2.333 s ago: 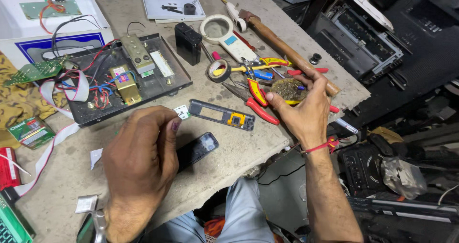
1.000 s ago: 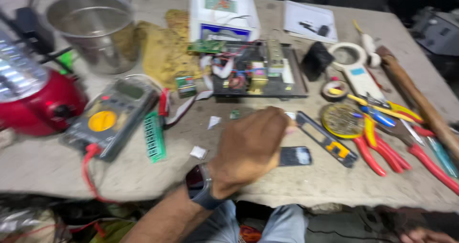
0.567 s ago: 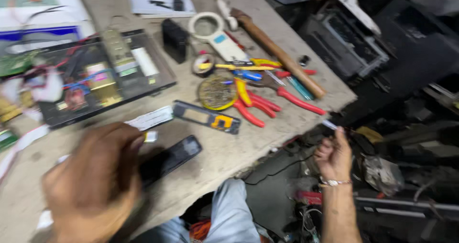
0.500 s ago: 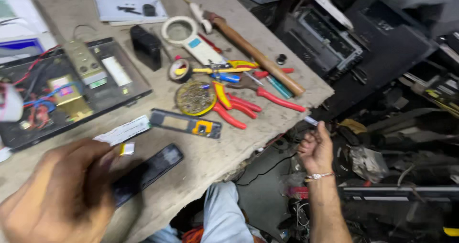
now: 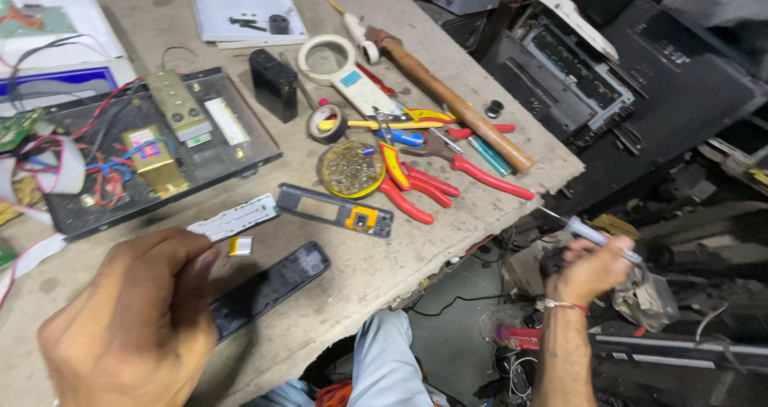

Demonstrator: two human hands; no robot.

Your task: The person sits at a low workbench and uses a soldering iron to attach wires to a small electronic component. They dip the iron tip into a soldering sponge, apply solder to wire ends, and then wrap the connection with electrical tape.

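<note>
My left hand (image 5: 128, 327) is at the near left of the worktable, fingers curled over one end of a long black casing (image 5: 276, 283) that lies flat on the surface. Off the table's right edge, my right hand (image 5: 588, 272) is lowered and closed around a slim tool with a pale handle (image 5: 596, 235), its thin tip pointing up and left. A white strip board (image 5: 234, 217), a small yellow-silver piece (image 5: 238, 247) and a grey frame part with an orange patch (image 5: 336, 209) lie just beyond the casing.
A black tray of wired electronics (image 5: 240, 147) sits at the left. Red pliers (image 5: 416, 187), a round tin of bits (image 5: 350, 168), a tape roll (image 5: 328, 123), a magnifier (image 5: 336, 63) and a wooden-handled hammer (image 5: 456, 103) crowd the right side. Dismantled equipment (image 5: 576, 79) stands beyond the table edge.
My right hand left the tools on the table, dropped below the right edge and now holds the slim tool. My left hand stayed on the black casing.
</note>
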